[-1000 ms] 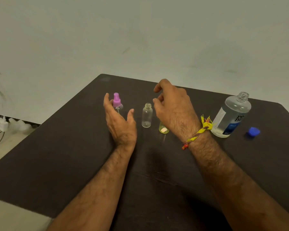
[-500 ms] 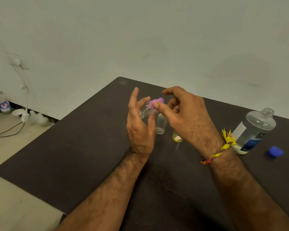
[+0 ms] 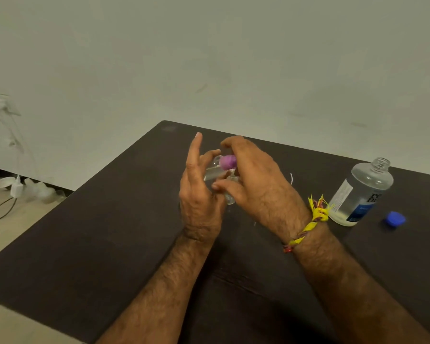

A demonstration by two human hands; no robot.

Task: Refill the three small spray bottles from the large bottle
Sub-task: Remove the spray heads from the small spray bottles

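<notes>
While the left hand (image 3: 199, 194) holds the small clear plastic spray bottle (image 3: 212, 171) tilted above the dark table (image 3: 109, 232), the right hand (image 3: 256, 184) curls its fingertips round the bottle's purple spray cap (image 3: 227, 162). The left index finger stands straight; the thumb and remaining fingers support the bottle body. The step in hand appears to be unscrewing this cap so the bottle can be filled. A second small clear bottle (image 3: 231, 194) stands on the table, mostly hidden behind the hands; a third is not visible. The large clear bottle with a blue-and-white label (image 3: 360, 194) stands uncapped well to the right, its blue cap (image 3: 395, 218) lying just beside it. The next move calls for freeing the purple cap, setting it down, and keeping the small bottle upright and steady for pouring.
</notes>
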